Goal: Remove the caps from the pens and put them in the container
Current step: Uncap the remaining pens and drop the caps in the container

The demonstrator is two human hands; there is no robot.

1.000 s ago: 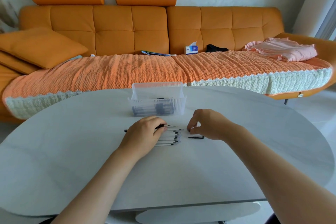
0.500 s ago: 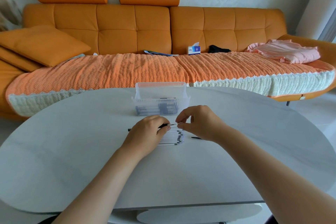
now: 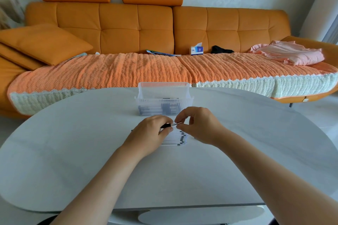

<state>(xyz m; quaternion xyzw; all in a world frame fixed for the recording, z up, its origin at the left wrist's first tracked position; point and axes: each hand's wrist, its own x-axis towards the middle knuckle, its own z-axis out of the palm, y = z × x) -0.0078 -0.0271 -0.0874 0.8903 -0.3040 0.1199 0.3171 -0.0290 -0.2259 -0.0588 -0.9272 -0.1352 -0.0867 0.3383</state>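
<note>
Both hands over pen row (image 3: 176, 138) on tabletop (image 3: 73, 151) — left hand (image 3: 152, 134) pinching pen (image 3: 169, 125), axis left-right; right hand (image 3: 198, 126) nipping its cap end. Container (image 3: 163, 99) just beyond, straight ahead — equidistant from both hands.

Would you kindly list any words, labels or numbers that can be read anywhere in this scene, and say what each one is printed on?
Nothing here is legible.
Tissue box on the sofa: dark print on its white and blue front, too small and blurred to read.
Magazine on the sofa: cover print too blurred to read.
Pens on the table and the clear container: no readable marking shows.
</note>
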